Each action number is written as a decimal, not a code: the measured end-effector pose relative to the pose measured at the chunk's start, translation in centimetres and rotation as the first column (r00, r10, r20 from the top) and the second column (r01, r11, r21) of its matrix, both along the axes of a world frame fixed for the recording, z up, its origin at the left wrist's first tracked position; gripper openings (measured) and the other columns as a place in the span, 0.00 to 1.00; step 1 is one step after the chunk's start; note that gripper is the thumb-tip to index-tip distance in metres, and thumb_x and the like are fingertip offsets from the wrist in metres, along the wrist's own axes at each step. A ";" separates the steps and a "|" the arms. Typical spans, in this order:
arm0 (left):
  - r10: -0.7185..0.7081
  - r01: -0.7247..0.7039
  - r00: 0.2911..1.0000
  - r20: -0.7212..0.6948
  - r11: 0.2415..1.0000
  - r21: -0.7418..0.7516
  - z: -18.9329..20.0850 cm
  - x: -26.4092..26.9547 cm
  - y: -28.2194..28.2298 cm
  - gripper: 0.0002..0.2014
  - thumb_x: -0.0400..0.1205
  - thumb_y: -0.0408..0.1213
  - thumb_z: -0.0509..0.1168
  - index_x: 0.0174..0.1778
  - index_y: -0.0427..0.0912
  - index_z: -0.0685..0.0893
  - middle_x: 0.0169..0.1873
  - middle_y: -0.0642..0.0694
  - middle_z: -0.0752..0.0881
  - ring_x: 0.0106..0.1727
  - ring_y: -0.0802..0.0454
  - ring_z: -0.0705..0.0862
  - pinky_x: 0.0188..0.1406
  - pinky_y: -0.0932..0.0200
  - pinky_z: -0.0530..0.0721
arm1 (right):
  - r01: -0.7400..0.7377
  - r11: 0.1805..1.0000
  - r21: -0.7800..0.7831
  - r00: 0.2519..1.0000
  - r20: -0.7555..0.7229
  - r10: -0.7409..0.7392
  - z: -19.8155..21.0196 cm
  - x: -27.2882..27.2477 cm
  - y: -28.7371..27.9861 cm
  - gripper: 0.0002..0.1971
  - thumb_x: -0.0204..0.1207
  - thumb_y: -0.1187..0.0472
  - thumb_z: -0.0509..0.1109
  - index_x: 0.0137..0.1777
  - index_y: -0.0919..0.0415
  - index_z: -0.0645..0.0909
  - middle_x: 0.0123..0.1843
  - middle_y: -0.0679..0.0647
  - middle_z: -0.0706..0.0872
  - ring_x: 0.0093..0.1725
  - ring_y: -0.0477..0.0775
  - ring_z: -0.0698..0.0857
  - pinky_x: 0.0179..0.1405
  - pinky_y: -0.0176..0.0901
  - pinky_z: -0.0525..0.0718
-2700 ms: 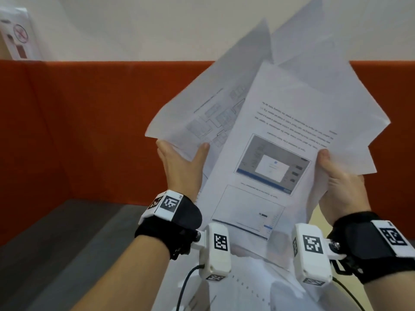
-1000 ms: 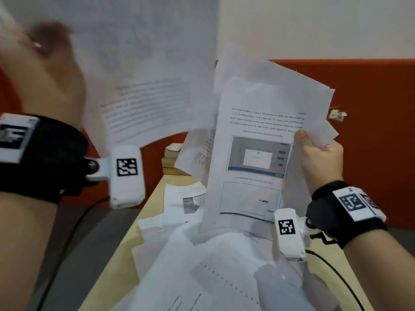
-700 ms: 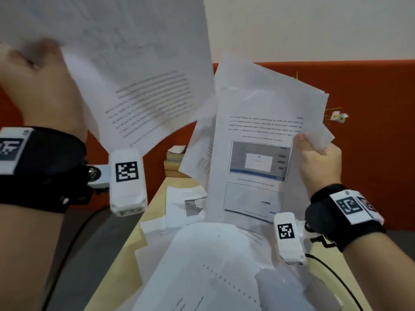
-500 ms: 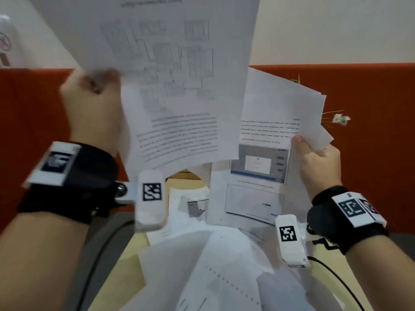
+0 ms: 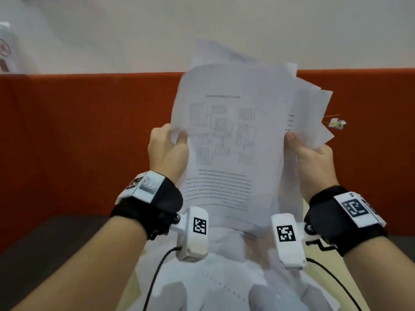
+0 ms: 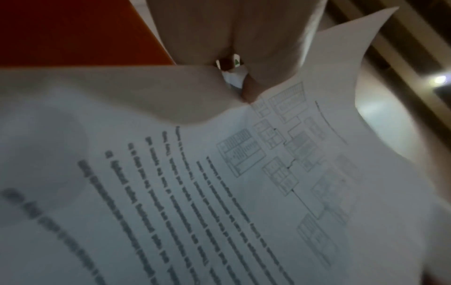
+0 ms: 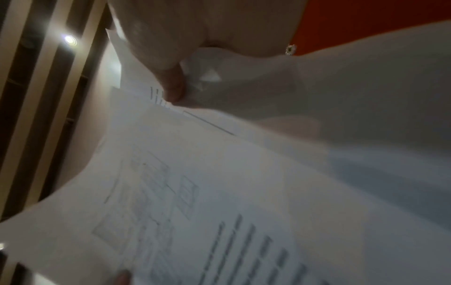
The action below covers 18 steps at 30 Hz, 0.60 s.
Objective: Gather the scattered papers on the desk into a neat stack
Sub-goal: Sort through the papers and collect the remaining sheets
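You are holding the sheaf of papers (image 5: 226, 153) upright in the air in front of the orange partition (image 5: 89, 135), with both hands raised at about the same height. Your left hand (image 5: 167, 153) is gripping the sheaf's left edge, thumb on the printed front sheet and fingers (image 6: 249, 90) curling behind it, so the paper is buckling a little at the pinch. Your right hand (image 5: 312, 160) is gripping the right edge the same way, thumb lying on the front and the fingers tucked behind the sheets. The front sheet is showing a box diagram above several lines of text, and it is sitting between your two thumbs. Behind it, other sheets are fanning out unevenly past the top and right edges, their corners sticking out beyond your right hand. Below the sheaf, more loose papers (image 5: 215, 286) are lying on the table, partly hidden by your wrists. A small flower (image 5: 336, 123) is showing against the partition, just right of the sheaf.
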<state>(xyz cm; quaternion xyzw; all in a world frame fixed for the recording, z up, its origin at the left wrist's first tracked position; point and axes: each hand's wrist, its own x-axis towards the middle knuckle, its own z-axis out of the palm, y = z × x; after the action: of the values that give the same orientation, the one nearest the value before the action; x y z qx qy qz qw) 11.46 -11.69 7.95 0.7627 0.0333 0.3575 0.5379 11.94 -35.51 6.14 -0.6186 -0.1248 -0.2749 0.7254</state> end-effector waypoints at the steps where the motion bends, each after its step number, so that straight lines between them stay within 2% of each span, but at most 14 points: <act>1: -0.028 0.028 1.000 -0.007 0.999 -0.031 -0.2 0.4 -0.2 0.17 0.76 0.51 0.63 0.52 0.44 0.85 0.62 0.42 0.84 0.60 0.41 0.85 0.65 0.45 0.82 | -0.012 1.000 0.008 1.000 0.009 0.012 0.2 -0.1 -0.1 0.08 0.83 0.64 0.66 0.58 0.56 0.84 0.49 0.43 0.89 0.44 0.37 0.89 0.46 0.30 0.86; 3: -0.070 0.068 0.997 -0.017 0.993 -0.101 -0.4 1.4 -0.2 0.20 0.71 0.57 0.63 0.51 0.48 0.85 0.69 0.41 0.78 0.64 0.41 0.83 0.67 0.40 0.82 | -0.023 1.000 0.014 1.000 0.015 0.023 0.7 -0.3 -0.2 0.08 0.83 0.68 0.65 0.54 0.57 0.84 0.44 0.40 0.90 0.40 0.34 0.89 0.40 0.28 0.84; 5: -0.133 0.124 0.988 -0.073 0.986 -0.113 -0.1 1.4 -0.5 0.12 0.75 0.54 0.64 0.45 0.51 0.84 0.73 0.39 0.74 0.67 0.39 0.81 0.68 0.39 0.81 | -0.004 0.999 -0.048 1.000 0.010 0.004 0.9 -0.3 -0.5 0.16 0.82 0.76 0.61 0.41 0.59 0.84 0.29 0.34 0.87 0.30 0.32 0.85 0.32 0.26 0.80; 6: -0.179 0.170 0.980 -0.091 0.980 -0.104 0.0 1.3 -0.6 0.08 0.78 0.51 0.64 0.42 0.51 0.83 0.70 0.38 0.77 0.65 0.40 0.82 0.66 0.37 0.82 | 0.013 0.996 -0.085 1.000 -0.002 -0.013 0.9 -0.4 -0.5 0.23 0.81 0.79 0.57 0.31 0.57 0.82 0.20 0.33 0.83 0.23 0.32 0.81 0.26 0.24 0.76; 7: -0.231 0.223 0.967 -0.107 0.971 -0.084 0.2 0.9 -0.8 0.08 0.81 0.46 0.64 0.44 0.47 0.83 0.64 0.37 0.83 0.61 0.41 0.85 0.62 0.38 0.84 | 0.032 0.993 -0.115 0.999 -0.033 -0.036 0.9 -0.5 -0.4 0.32 0.81 0.80 0.54 0.21 0.54 0.81 0.14 0.34 0.78 0.18 0.33 0.78 0.20 0.20 0.71; 8: -0.276 0.271 0.954 -0.119 0.961 -0.061 0.0 0.9 -0.8 0.09 0.84 0.42 0.64 0.48 0.41 0.84 0.58 0.38 0.87 0.55 0.43 0.87 0.59 0.42 0.86 | 0.044 0.992 -0.121 0.997 -0.065 -0.052 1.0 -0.7 -0.2 0.36 0.83 0.78 0.52 0.15 0.54 0.81 0.11 0.34 0.75 0.15 0.32 0.76 0.17 0.19 0.69; 9: -0.291 0.289 0.948 -0.128 0.957 -0.029 -0.2 0.9 -0.7 0.10 0.85 0.40 0.63 0.50 0.36 0.83 0.55 0.38 0.88 0.52 0.45 0.87 0.57 0.43 0.86 | 0.039 0.993 -0.115 0.995 -0.085 -0.049 0.8 -0.7 -0.3 0.38 0.84 0.75 0.52 0.15 0.50 0.83 0.10 0.34 0.74 0.15 0.31 0.76 0.16 0.18 0.68; 10: -0.280 0.285 0.952 -0.124 0.958 0.020 -0.5 0.8 -0.6 0.11 0.85 0.39 0.63 0.51 0.34 0.82 0.53 0.38 0.89 0.51 0.45 0.88 0.57 0.42 0.86 | 0.030 0.994 -0.108 0.997 -0.071 -0.038 0.8 -0.9 -0.1 0.34 0.85 0.74 0.53 0.21 0.51 0.86 0.12 0.33 0.76 0.16 0.30 0.77 0.17 0.17 0.69; 12: -0.254 0.264 0.960 -0.114 0.962 0.076 -1.2 0.7 -0.4 0.09 0.84 0.40 0.65 0.49 0.36 0.81 0.52 0.38 0.89 0.49 0.45 0.88 0.58 0.40 0.87 | -0.006 0.999 -0.053 1.000 -0.014 0.006 0.4 -1.1 0.4 0.19 0.85 0.75 0.55 0.38 0.61 0.83 0.19 0.34 0.83 0.21 0.30 0.81 0.22 0.21 0.75; 13: -0.271 0.279 0.954 -0.132 0.959 0.053 -1.5 0.7 -0.4 0.08 0.82 0.40 0.67 0.50 0.39 0.79 0.53 0.40 0.89 0.50 0.47 0.89 0.56 0.42 0.88 | -0.037 0.999 -0.015 0.999 -0.015 0.036 0.1 -1.1 0.4 0.15 0.84 0.75 0.57 0.41 0.63 0.81 0.20 0.35 0.84 0.22 0.31 0.82 0.22 0.23 0.76; 14: -0.301 0.306 0.941 -0.158 0.952 0.010 -1.8 0.7 -0.2 0.12 0.80 0.39 0.70 0.55 0.43 0.75 0.55 0.43 0.87 0.51 0.50 0.89 0.55 0.46 0.89 | -0.062 0.998 0.002 0.998 -0.011 0.062 0.0 -1.2 0.4 0.14 0.84 0.74 0.57 0.41 0.62 0.80 0.21 0.35 0.85 0.22 0.31 0.82 0.22 0.23 0.76; 16: -0.387 0.377 0.905 -0.179 0.922 -0.087 -2.4 1.0 -0.1 0.29 0.74 0.33 0.76 0.63 0.48 0.64 0.56 0.50 0.83 0.53 0.57 0.85 0.53 0.56 0.88 | -0.080 0.997 -0.003 0.997 0.010 0.080 -0.1 -1.4 0.5 0.14 0.84 0.73 0.59 0.41 0.59 0.81 0.23 0.35 0.86 0.25 0.32 0.84 0.24 0.24 0.77; 18: -0.459 0.437 0.868 -0.187 0.887 -0.149 -2.6 0.8 0.0 0.36 0.71 0.28 0.77 0.67 0.49 0.63 0.53 0.55 0.82 0.53 0.60 0.84 0.46 0.65 0.89 | -0.074 0.997 -0.015 0.997 -0.001 0.074 -0.2 -1.0 0.1 0.11 0.84 0.72 0.59 0.47 0.64 0.83 0.26 0.34 0.88 0.28 0.32 0.86 0.27 0.24 0.79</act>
<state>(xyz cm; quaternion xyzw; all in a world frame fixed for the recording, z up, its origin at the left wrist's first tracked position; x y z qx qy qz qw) 12.25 -11.71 5.33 0.7555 -0.0680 0.1353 0.6374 10.89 -35.38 5.98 -0.6191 -0.1496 -0.2469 0.7303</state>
